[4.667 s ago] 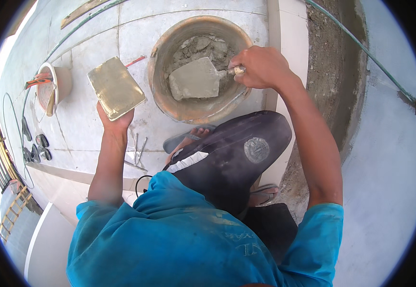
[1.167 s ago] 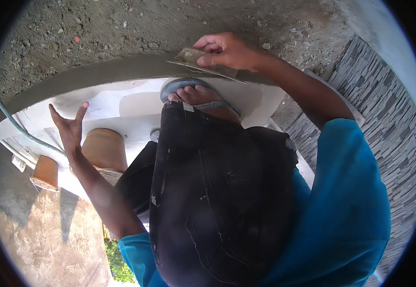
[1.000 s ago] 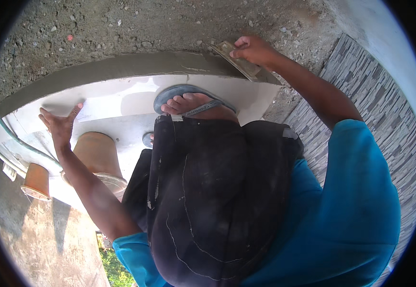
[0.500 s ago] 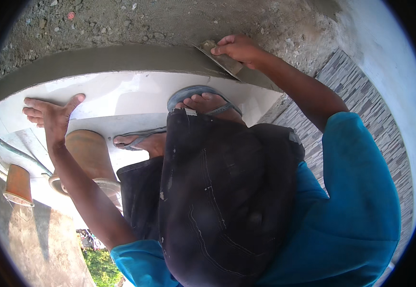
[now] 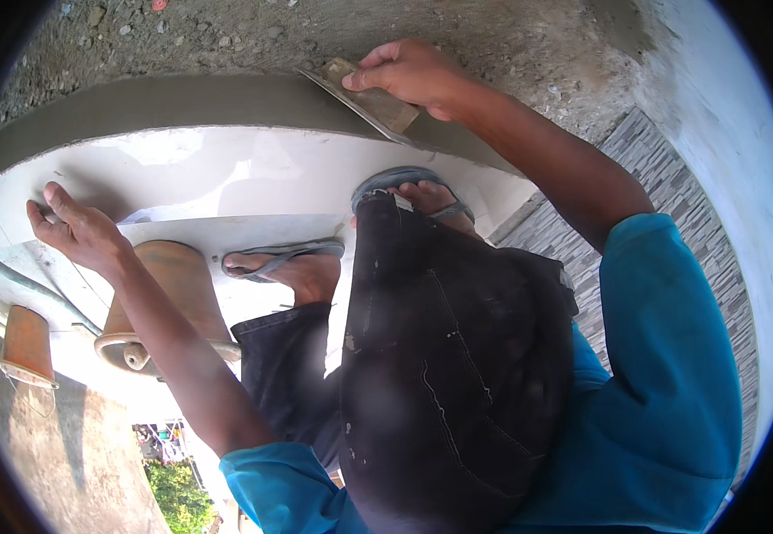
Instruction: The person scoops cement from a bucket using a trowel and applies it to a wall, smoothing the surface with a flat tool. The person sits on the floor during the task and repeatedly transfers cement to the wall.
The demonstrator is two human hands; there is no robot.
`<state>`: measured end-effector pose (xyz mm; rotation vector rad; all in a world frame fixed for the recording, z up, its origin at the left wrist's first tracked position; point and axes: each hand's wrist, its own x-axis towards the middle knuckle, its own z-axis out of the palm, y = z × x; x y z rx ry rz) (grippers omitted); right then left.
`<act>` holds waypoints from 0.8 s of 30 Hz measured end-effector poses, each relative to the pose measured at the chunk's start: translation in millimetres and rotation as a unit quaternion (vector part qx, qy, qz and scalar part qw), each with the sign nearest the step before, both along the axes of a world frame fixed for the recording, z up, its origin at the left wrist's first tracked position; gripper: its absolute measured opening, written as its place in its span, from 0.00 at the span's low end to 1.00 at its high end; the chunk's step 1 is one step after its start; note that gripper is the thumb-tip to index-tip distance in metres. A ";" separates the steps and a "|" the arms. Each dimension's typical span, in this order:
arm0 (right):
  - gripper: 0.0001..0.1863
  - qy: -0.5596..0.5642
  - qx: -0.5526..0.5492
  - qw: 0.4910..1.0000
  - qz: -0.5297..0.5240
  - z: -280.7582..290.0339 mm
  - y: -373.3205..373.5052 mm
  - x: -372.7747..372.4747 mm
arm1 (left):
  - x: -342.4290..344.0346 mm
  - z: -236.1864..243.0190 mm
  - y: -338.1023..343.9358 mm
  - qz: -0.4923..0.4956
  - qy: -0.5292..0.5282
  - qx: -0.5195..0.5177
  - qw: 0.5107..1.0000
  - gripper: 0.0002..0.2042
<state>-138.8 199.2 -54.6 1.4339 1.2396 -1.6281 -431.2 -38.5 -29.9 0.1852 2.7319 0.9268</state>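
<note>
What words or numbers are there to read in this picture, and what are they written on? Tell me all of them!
There are none I can read.
Flat tool in the right hand: no letters I can make out.
Big bucket and small bucket: none I can make out.
Far-off clutter: too small to tell.

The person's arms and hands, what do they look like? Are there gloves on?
No gloves: the left hand and right hand are both bare. The left sleeve and right sleeve are bright blue and short. Below them the arms are uncovered, and I see no watch on either wrist.
</note>
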 end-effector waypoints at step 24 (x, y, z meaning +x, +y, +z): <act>0.27 -0.075 0.131 0.989 0.005 32.8 52.5 80.3 | -65.0 -37.7 8.7 0.075 0.175 -0.136 0.972 0.30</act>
